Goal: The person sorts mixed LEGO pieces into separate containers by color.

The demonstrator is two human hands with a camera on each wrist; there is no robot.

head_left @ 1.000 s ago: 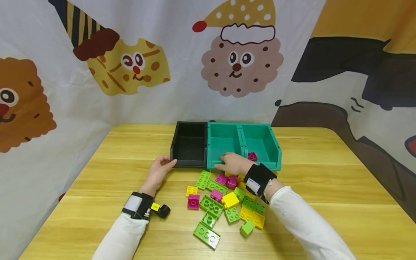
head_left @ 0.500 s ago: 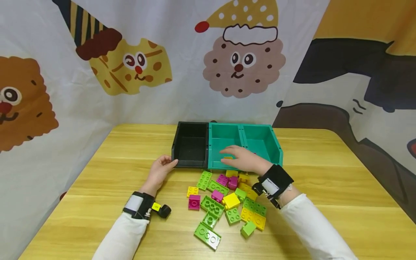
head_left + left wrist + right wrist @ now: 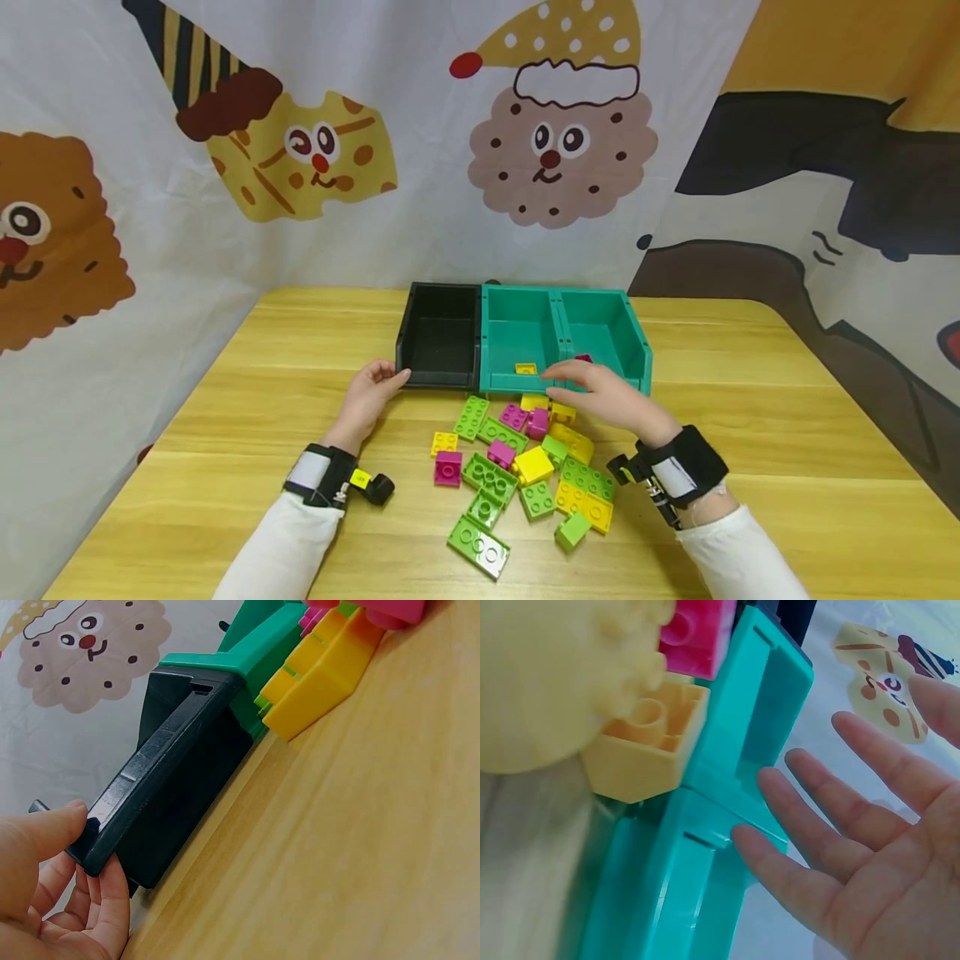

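With your left hand (image 3: 367,396) pinching the black bin (image 3: 442,377) by the far edge of the table (image 3: 750,392), best bring your empty, spread right hand (image 3: 609,396) from the green bins (image 3: 510,382) to pinch one of the bricks (image 3: 534,465) midway between the side edges.

A creased white cloth (image 3: 423,237) printed with a cheese wedge (image 3: 341,158) and a hatted pinkish biscuit (image 3: 566,196) hangs behind the wood-grain tabletop (image 3: 757,375), whose far right corner is rounded.
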